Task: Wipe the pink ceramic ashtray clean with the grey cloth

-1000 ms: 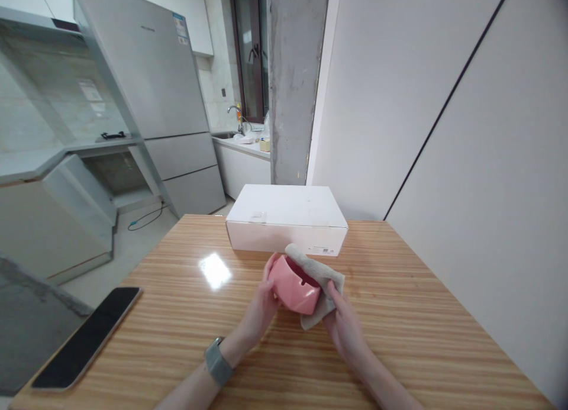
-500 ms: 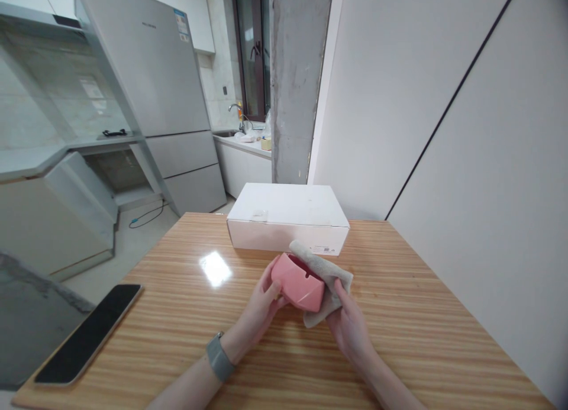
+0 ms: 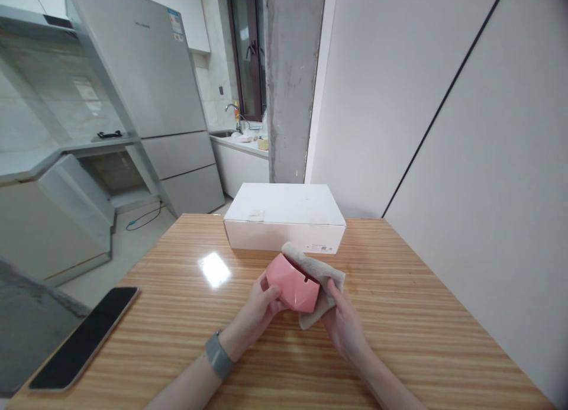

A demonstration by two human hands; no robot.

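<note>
Left hand (image 3: pixel 258 303) has grip closed round pink bowl (image 3: pixel 291 284), above worktop (image 3: pixel 399 315) between near edge and white box (image 3: pixel 284 206); right hand (image 3: pixel 345 321) pinches grey cloth (image 3: pixel 316 268) against bowl's rim. Wiping looks underway, bowl not yet set down; amount left can't be told.

From my station I view a closed white box (image 3: pixel 284 212) on the wooden table (image 3: pixel 421 321), a phone (image 3: pixel 86 339) leftward, and a refrigerator (image 3: pixel 142 78) beyond.

Has turned the pink container (image 3: pixel 293 284) toward the gray cloth (image 3: pixel 320 270), nearly hiding the inside visible a second ago.
</note>
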